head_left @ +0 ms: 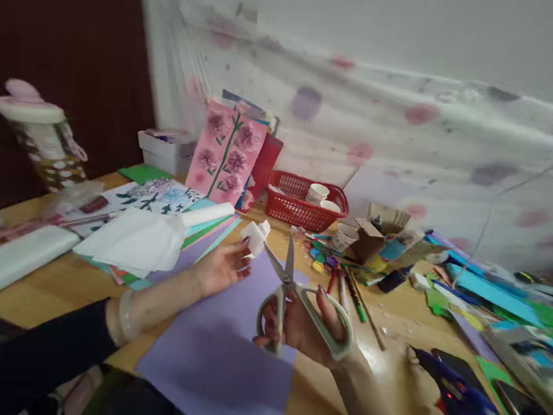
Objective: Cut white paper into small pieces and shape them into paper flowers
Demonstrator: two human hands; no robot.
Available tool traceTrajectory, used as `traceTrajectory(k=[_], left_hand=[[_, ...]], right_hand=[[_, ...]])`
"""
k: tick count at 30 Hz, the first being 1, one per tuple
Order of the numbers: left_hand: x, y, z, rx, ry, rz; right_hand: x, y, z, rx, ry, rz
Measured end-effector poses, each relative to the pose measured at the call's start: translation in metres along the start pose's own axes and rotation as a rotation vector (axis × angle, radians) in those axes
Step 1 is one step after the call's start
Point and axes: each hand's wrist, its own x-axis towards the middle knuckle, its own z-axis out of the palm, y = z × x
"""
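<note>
My right hand has its thumb and fingers through the handles of a pair of scissors. The scissor blades stand apart and point away from me, their tips close to a small white piece of folded paper. That paper is pinched between the thumb and fingers of my left hand. Whether a blade touches the paper I cannot tell. Beneath both hands lies a large purple sheet of paper on the wooden table.
A red basket holding white cups stands at the back. White sheets and coloured papers lie left, beside a long white roll. Pencils, a blue glue gun with a lit red light, and paper scraps occupy the right.
</note>
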Motion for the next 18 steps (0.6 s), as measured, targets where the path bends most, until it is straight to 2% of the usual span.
traceTrajectory(k=[4,13,18], left_hand=[[-0.0001,0.0004,-0.0011,0.059,-0.008,0.054],[-0.0014,-0.0051,-0.0075,0.345,-0.255,0.232],[-0.0023,-0.0077,-0.006,0.396,-0.294,0.259]], right_hand=[[-0.0004,0.0001,0.003,-0.042,0.054,-0.003],[0.0043,0.0018,0.0049,-0.101,0.066,-0.03],[0.0091,0.009,0.0048,-0.099,0.109,-0.09]])
